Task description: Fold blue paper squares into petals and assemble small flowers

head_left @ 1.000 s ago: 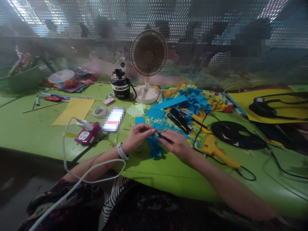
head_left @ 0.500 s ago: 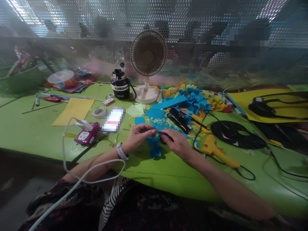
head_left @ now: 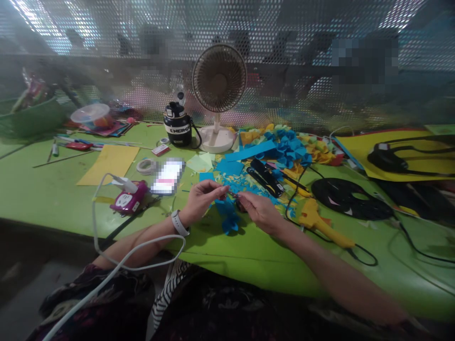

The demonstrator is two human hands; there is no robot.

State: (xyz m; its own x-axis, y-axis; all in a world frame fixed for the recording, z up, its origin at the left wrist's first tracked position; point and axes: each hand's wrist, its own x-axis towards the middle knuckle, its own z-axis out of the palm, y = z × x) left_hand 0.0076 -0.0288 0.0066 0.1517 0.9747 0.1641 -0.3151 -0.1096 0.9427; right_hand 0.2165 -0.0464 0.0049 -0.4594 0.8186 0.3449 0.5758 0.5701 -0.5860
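Note:
My left hand (head_left: 205,201), with a pale watch on its wrist, is closed in a pinch; what lies between thumb and fingers is too small to make out. Close beside it on the right, my right hand (head_left: 261,211) is closed around what looks like scissors (head_left: 241,205), with a dark rounded part showing under the fingers and the rest mostly hidden. Below the fingertips lies a crinkled blue paper piece (head_left: 230,224) on the green table (head_left: 209,246). Blue and yellow paper scraps (head_left: 245,185) are scattered just behind the hands.
A yellow glue gun (head_left: 322,225) with its cord lies right. Behind are a black stapler (head_left: 266,177), folded paper pieces (head_left: 289,147), a fan (head_left: 218,80) and a black jug (head_left: 177,128). Left are a phone (head_left: 167,177) and purple power strip (head_left: 128,199); a white cable (head_left: 142,246) crosses my left forearm.
My fingertips have drawn slightly apart, the left hand shifting a little left. The dark tool in my right hand has turned, and its rounded part now shows below the fingers.

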